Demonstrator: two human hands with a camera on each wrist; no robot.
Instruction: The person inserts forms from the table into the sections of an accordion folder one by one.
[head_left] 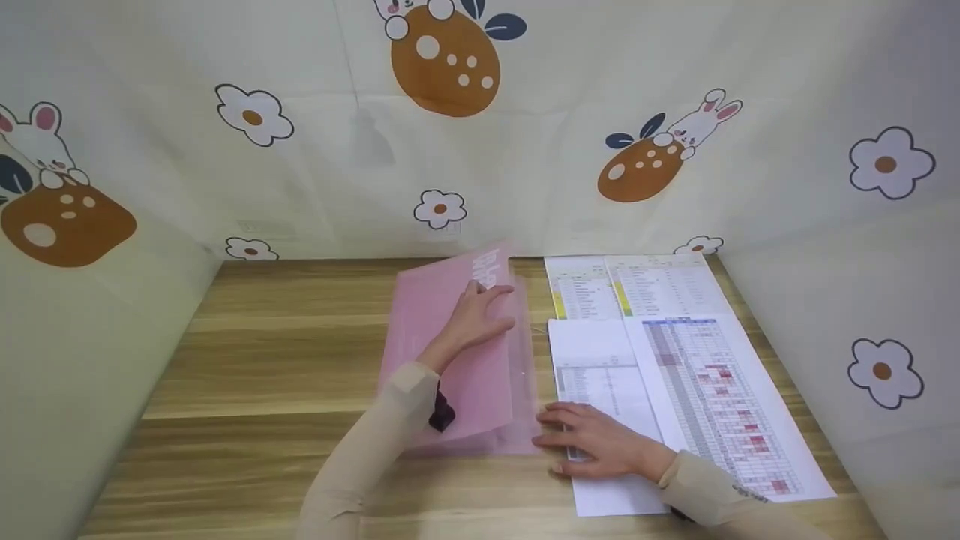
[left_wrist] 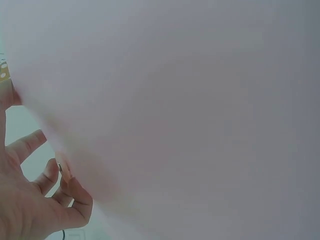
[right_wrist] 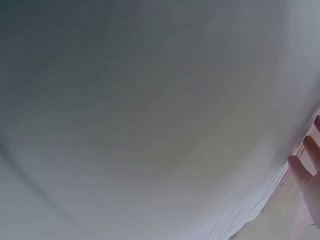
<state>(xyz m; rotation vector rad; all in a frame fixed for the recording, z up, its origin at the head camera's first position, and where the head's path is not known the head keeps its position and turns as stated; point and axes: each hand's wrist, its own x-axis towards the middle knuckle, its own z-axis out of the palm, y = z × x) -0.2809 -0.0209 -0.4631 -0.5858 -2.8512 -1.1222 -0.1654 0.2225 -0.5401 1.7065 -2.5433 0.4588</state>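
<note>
A pink folder [head_left: 450,375] with white lettering at its top right corner lies at the middle of the table. Its cover stands slightly off the translucent layers below, along the right and bottom edges. My left hand [head_left: 478,315] rests on the cover's upper right part, thumb and a finger stretched toward its right edge. In the left wrist view, fingertips of the left hand [left_wrist: 30,200] touch the pale pink surface. My right hand [head_left: 600,442] lies with spread fingers on the left printed sheet [head_left: 607,390], fingertips just beside the folder's right edge.
Another printed sheet with a red-marked table [head_left: 720,405] lies at the right. Two sheets with yellow-edged lists [head_left: 660,289] lie behind, at the back right. Patterned cloth walls [head_left: 315,187] enclose the wooden table [head_left: 277,360] at the back and sides.
</note>
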